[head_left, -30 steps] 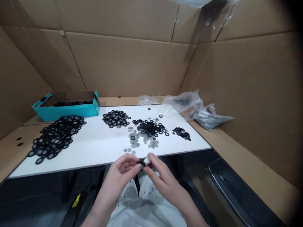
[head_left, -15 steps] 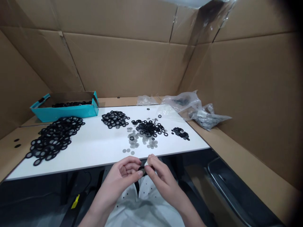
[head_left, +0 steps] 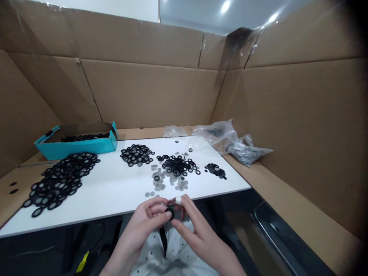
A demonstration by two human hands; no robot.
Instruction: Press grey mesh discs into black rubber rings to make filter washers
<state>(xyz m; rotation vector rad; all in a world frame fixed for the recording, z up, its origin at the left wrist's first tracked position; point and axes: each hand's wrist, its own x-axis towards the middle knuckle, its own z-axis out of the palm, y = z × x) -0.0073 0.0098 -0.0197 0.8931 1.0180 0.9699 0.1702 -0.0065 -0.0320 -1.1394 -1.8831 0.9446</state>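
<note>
Just off the near edge of the white rectangular tabletop [head_left: 115,191], the bare right hand [head_left: 194,226] has its thumb and forefinger spread apart beside the bare left hand [head_left: 148,216], whose thumb and fingers pinch a small round black ring [head_left: 172,211]. A light grip on the rim — its face turned to the eyes — should serve best. The left thumb covers part of it; whether its centre is filled, I cannot tell.

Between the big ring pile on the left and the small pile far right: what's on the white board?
Head view: a pile of grey-centred rings, then a heap of black rings with loose grey discs around it.
</note>
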